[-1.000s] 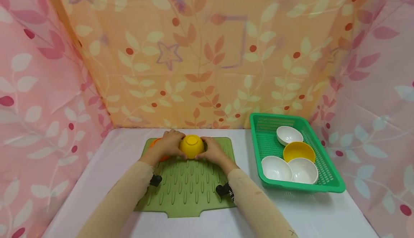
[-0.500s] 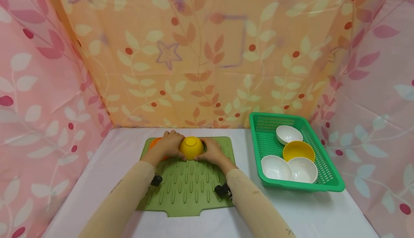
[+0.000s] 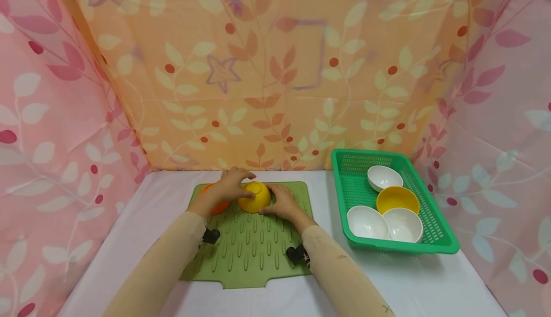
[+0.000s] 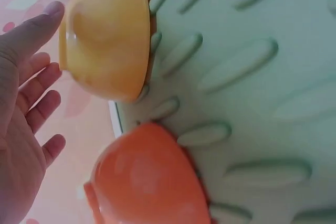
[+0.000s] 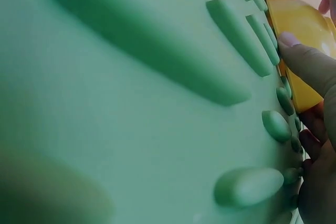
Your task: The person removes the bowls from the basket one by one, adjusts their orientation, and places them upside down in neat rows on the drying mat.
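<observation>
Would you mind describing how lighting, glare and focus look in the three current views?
Head: fairly even light, with a soft shadow on the white table beside the green basket; left wrist: a small bright highlight on the upside-down yellow bowl, and the green mat looks washed out; right wrist: the mat's lower-left area is blurred, and the bowl shows glare near the right edge.

Left hand (image 3: 231,185) loose with fingers (image 4: 44,110) apart, right hand (image 3: 284,203) curled, both arms (image 3: 157,262) forward
</observation>
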The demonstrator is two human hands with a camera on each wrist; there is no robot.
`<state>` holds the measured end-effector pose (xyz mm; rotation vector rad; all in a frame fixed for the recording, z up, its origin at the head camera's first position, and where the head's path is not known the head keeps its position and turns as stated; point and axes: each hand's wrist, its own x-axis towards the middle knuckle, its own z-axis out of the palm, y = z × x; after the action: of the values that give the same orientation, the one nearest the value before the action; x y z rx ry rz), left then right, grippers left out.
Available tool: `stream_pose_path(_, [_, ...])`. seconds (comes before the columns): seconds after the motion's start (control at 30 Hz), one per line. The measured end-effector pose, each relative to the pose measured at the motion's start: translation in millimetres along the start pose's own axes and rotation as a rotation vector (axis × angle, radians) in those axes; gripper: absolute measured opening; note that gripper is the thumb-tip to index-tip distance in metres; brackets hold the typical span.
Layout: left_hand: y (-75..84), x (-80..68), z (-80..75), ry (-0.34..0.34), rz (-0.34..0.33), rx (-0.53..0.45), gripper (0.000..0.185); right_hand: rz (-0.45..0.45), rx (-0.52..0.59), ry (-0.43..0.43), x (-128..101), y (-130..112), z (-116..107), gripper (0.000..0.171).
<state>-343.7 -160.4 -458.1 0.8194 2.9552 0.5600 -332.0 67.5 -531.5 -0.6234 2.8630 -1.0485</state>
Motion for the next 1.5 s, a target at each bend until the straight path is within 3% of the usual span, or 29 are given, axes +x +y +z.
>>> stream_pose_path(0.43, [0.6,4.5,10.8,0.019,-0.013,-0.130,0.052,0.006,0.016,-0.007,-5.7,-1.1,1.6,0.087])
stream_pose_path(0.67, [6.0,0.7,10.1,0.022,-0.078,-0.184,0.054,0.016,-0.026,-0.004,-6.7,-7.1,-1.1,0.088])
stream_pose_path(0.77, [8.7,0.2,10.0,0.022,-0.104,-0.183,0.054,0.024,-0.063,0.002,-5.8,-12.1,-2.1,0.089])
stream_pose_path(0.9, [12.3,2.0,9.5,0.030,-0.090,-0.144,0.054,0.027,-0.105,-0.010,-7.1,-25.0,-13.8,0.095])
stream_pose_path(1.07, [13.2,4.7,8.3,0.034,-0.081,-0.127,0.054,0.011,-0.164,-0.041,-13.2,-48.4,-52.2,0.094])
stream_pose_path(1.23, [7.5,4.5,9.6,0.046,-0.105,-0.189,0.056,0.004,-0.132,-0.081,-18.6,-64.3,-110.5,0.092])
stream_pose_path(1.37, [2.6,2.7,12.7,0.036,-0.096,-0.216,0.057,-0.001,-0.110,-0.083,-24.7,-55.7,-162.5,0.091])
stream_pose_path(1.5, [1.1,0.2,13.7,0.024,-0.071,-0.170,0.054,0.027,-0.101,-0.041,-32.6,-27.1,-211.4,0.087])
